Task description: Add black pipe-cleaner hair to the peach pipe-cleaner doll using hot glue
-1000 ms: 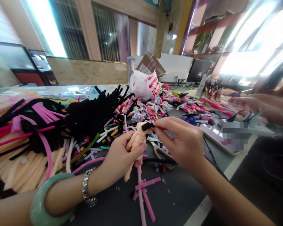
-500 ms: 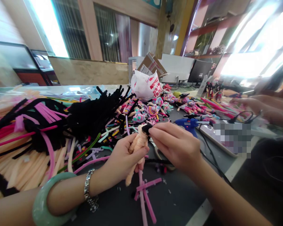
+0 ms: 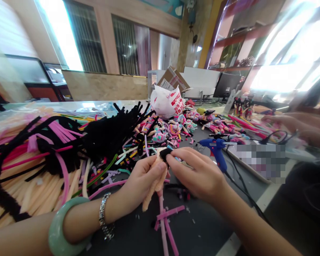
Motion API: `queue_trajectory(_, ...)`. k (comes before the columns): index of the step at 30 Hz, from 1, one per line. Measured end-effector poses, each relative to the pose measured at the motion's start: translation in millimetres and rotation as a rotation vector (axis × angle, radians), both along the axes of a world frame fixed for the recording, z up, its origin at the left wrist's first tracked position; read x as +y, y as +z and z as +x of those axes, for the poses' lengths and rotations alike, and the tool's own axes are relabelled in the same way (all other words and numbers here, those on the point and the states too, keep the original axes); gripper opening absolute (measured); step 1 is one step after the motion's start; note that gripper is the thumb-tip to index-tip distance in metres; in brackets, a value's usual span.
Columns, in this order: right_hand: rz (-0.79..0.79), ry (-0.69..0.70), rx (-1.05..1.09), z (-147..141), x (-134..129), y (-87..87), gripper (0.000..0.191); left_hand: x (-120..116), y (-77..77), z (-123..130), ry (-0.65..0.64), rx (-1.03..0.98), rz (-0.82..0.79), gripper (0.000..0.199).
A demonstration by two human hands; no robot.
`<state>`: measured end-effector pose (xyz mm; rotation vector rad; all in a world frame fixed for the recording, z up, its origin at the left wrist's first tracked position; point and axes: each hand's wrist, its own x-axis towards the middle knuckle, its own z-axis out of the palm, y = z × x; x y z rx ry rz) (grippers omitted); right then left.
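My left hand [image 3: 145, 177] grips a peach fuzzy figure [image 3: 158, 181] made of pipe cleaner, thumb across its body, with one peach limb hanging below. At the figure's top sits a black fuzzy piece [image 3: 165, 153], pinched between the fingertips of my right hand [image 3: 196, 170]. The two hands almost meet over the grey tabletop. Under them lie pink pipe cleaners [image 3: 170, 212], some crossed. A blue glue gun [image 3: 216, 151] rests just beyond my right hand.
Bundles of black [image 3: 104, 133] and peach pipe cleaners [image 3: 48, 192] fill the left side. Small colourful figures [image 3: 176, 124] lie in front of a white plastic bag [image 3: 166, 101]. A cable runs down the right. Another person's blurred hand [image 3: 296, 122] is at far right.
The view has tilted up slightly, so the scene sits lower. My left hand's fingers and thumb have shifted higher on the peach figure, covering more of it; the black piece stays pinched.
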<state>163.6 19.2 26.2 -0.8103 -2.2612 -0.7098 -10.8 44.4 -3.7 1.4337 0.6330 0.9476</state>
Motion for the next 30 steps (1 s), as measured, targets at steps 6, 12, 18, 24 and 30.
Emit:
queue_trajectory(6,0.078,0.04,0.007,-4.9,-3.4,0.2,0.022,-4.0,5.8,0.8,0.148,0.079,0.112,0.054)
queue_trajectory(12,0.041,0.081,0.013,-6.9,-5.6,0.7,0.024,-6.0,12.2,4.0,0.173,0.074,0.024,0.059)
queue_trajectory(18,0.03,0.074,0.012,-4.7,-3.3,-2.2,0.024,-3.9,10.7,3.9,0.176,0.074,-0.006,0.048)
queue_trajectory(24,0.022,0.084,0.049,-2.4,-2.1,-3.8,0.025,-3.2,7.5,4.8,0.122,0.076,0.033,0.037)
queue_trajectory(30,0.036,0.101,0.052,-2.1,-2.2,-3.5,0.023,-1.6,3.5,1.9,0.121,0.085,0.12,0.04)
